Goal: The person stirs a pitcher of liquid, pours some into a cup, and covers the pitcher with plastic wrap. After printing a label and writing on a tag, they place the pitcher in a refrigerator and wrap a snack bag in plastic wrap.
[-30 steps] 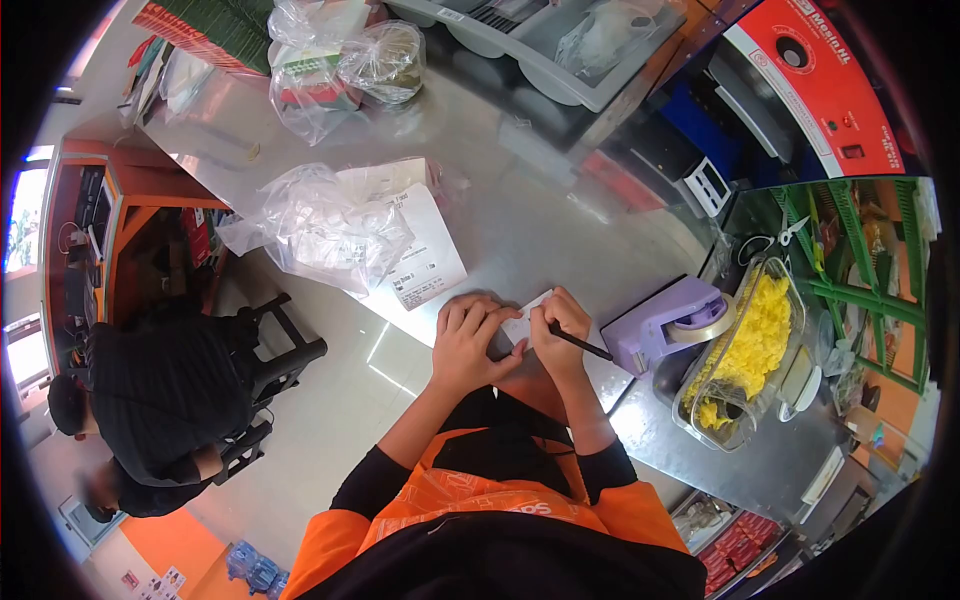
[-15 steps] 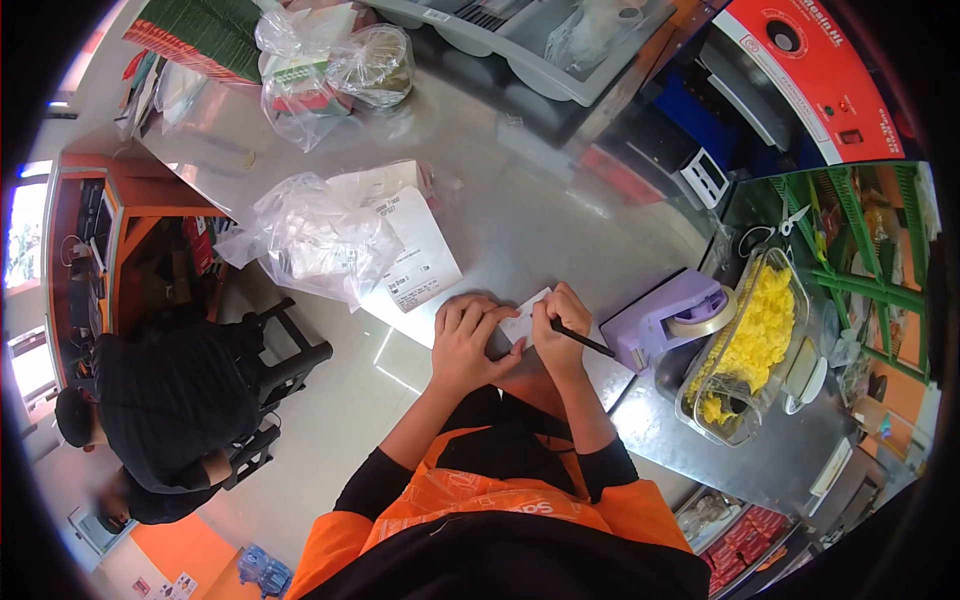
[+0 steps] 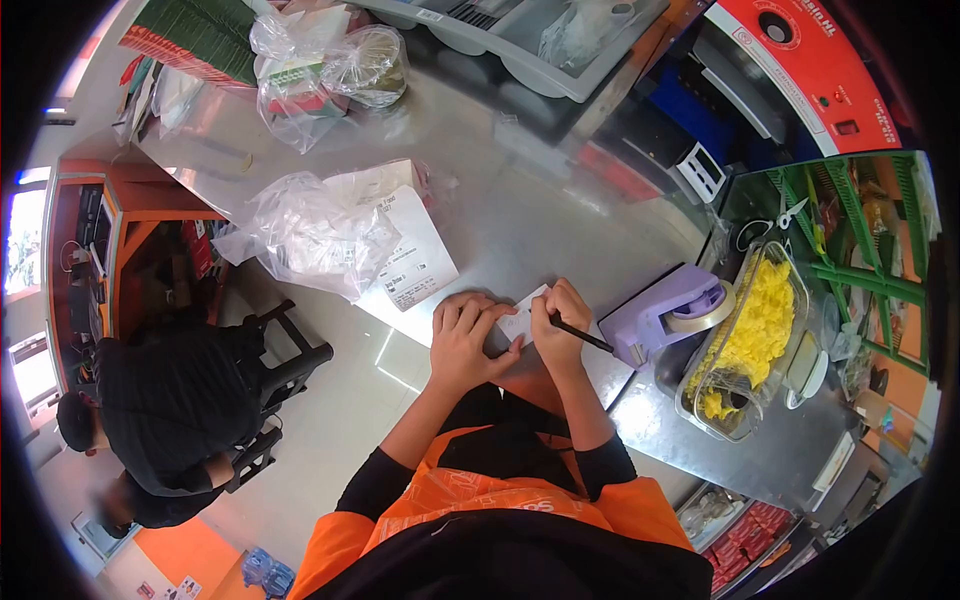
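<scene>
My right hand is closed round a black pen, its tip end over a small white slip of paper at the counter's front edge. Faint marks show on the slip. My left hand lies flat at the slip's left side, fingers stretched out and thumb apart, touching the paper. Just beyond it a long printed receipt rests against a clear plastic bag with contents I cannot make out. To the right of my right hand stands a purple tape dispenser.
A clear container of yellow shredded food sits at the right, near scissors. A red-fronted machine is at the upper right, a grey tray at the back. Wrapped goods stand back left. People in black are at the left.
My right hand has shifted very slightly with the pen over the slip. The left hand keeps its place, and the whole view has moved a little.
</scene>
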`<state>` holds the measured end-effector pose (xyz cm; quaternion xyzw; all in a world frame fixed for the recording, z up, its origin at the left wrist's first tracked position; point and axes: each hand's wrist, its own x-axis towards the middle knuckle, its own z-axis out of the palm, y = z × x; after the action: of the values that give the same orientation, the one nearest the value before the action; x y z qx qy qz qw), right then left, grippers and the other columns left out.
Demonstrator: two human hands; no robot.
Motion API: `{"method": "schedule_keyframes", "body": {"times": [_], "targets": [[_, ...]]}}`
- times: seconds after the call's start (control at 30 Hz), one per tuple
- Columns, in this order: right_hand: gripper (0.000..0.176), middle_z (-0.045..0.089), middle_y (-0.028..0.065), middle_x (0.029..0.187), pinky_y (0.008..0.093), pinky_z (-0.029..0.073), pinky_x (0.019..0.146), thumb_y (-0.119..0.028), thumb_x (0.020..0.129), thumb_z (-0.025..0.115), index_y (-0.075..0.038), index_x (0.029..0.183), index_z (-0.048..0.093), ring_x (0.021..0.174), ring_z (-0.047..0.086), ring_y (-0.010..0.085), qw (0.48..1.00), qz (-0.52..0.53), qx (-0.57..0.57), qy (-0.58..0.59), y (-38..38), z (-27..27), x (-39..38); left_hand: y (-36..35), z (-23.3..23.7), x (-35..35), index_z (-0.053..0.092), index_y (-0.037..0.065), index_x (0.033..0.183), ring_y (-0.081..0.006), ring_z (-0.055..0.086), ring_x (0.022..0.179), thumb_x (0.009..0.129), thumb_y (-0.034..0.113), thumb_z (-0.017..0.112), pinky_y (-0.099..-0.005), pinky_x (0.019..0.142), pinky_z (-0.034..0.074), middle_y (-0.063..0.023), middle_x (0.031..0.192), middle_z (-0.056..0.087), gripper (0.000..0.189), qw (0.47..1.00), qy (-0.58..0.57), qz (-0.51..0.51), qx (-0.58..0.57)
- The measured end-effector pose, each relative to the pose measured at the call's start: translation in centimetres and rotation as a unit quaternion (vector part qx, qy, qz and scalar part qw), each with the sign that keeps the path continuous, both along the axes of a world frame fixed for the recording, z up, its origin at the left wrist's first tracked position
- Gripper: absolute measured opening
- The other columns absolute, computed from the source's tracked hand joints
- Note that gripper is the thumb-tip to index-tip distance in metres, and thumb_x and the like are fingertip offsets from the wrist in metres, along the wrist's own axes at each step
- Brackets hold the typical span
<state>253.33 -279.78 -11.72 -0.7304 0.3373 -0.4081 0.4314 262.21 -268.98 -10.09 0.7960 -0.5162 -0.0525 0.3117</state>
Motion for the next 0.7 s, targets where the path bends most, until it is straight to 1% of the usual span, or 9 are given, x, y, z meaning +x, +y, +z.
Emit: {"method": "schedule_keyframes", "body": {"times": [0.13, 0.23, 0.33, 0.43, 0.53, 0.63, 0.7], "targets": [[0.030, 0.031, 0.0053, 0.057, 0.0279, 0.024, 0.041, 0.016, 0.067, 0.052, -0.003, 0.060, 0.030, 0.046, 0.028, 0.0137, 1.000, -0.006, 0.002, -0.013, -0.04, 0.29, 0.25, -0.08, -0.01, 0.04, 0.062, 0.017, 0.091, -0.0233, 0.050, 0.097, 0.056, 0.029, 0.074, -0.0372, 0.086, 0.035, -0.0014, 0.091, 0.054, 0.039, 1.000, 0.000, 0.002, -0.003], [0.030, 0.031, 0.0055, 0.057, 0.0282, 0.023, 0.041, 0.016, 0.067, 0.052, -0.003, 0.060, 0.030, 0.046, 0.027, 0.0139, 1.000, -0.012, -0.010, 0.005, 0.02, -0.14, 0.01, -0.04, 0.02, -0.04, 0.062, 0.017, 0.091, -0.0233, 0.050, 0.097, 0.056, 0.028, 0.074, -0.0373, 0.086, 0.035, -0.0015, 0.091, 0.054, 0.038, 1.000, 0.003, 0.001, 0.002], [0.030, 0.031, 0.0059, 0.057, 0.0289, 0.024, 0.041, 0.015, 0.068, 0.052, -0.003, 0.060, 0.030, 0.046, 0.027, 0.0145, 1.000, -0.026, 0.002, -0.002, -0.10, 0.06, 0.01, -0.12, 0.07, 0.00, 0.063, 0.017, 0.090, -0.0234, 0.050, 0.097, 0.056, 0.028, 0.074, -0.0373, 0.086, 0.035, -0.0015, 0.090, 0.054, 0.038, 1.000, 0.001, 0.002, -0.002], [0.030, 0.031, 0.0060, 0.057, 0.0294, 0.024, 0.041, 0.015, 0.068, 0.052, -0.003, 0.060, 0.030, 0.045, 0.028, 0.0149, 0.999, -0.041, -0.014, -0.004, -0.05, 0.14, 0.36, -0.09, 0.07, 0.01, 0.063, 0.017, 0.090, -0.0233, 0.050, 0.097, 0.056, 0.028, 0.074, -0.0374, 0.086, 0.035, -0.0015, 0.090, 0.054, 0.038, 1.000, -0.001, 0.003, -0.004], [0.030, 0.030, 0.0066, 0.057, 0.0298, 0.024, 0.041, 0.016, 0.068, 0.052, -0.003, 0.059, 0.030, 0.045, 0.029, 0.0159, 1.000, -0.025, 0.000, -0.002, -0.01, 0.02, 0.22, -0.12, 0.13, 0.04, 0.062, 0.017, 0.091, -0.0237, 0.050, 0.097, 0.055, 0.028, 0.074, -0.0375, 0.086, 0.036, -0.0018, 0.090, 0.054, 0.039, 1.000, 0.003, -0.001, 0.001], [0.030, 0.034, 0.0045, 0.058, 0.0280, 0.025, 0.041, 0.014, 0.072, 0.055, -0.004, 0.060, 0.033, 0.046, 0.031, 0.0123, 0.999, -0.040, -0.032, 0.014, 0.01, -0.37, -0.22, -0.02, 0.36, 0.04, 0.062, 0.017, 0.092, -0.0243, 0.049, 0.098, 0.054, 0.029, 0.073, -0.0380, 0.086, 0.036, -0.0023, 0.092, 0.054, 0.042, 1.000, 0.008, -0.005, 0.011], [0.030, 0.038, 0.0029, 0.059, 0.0267, 0.028, 0.041, 0.011, 0.075, 0.058, -0.004, 0.061, 0.036, 0.048, 0.035, 0.0094, 0.994, -0.058, 0.085, -0.041, 0.02, -0.08, -0.29, -0.05, 0.45, 0.05, 0.062, 0.017, 0.093, -0.0247, 0.049, 0.099, 0.053, 0.030, 0.073, -0.0384, 0.086, 0.035, -0.0026, 0.093, 0.053, 0.043, 1.000, 0.008, -0.008, 0.012]]}}
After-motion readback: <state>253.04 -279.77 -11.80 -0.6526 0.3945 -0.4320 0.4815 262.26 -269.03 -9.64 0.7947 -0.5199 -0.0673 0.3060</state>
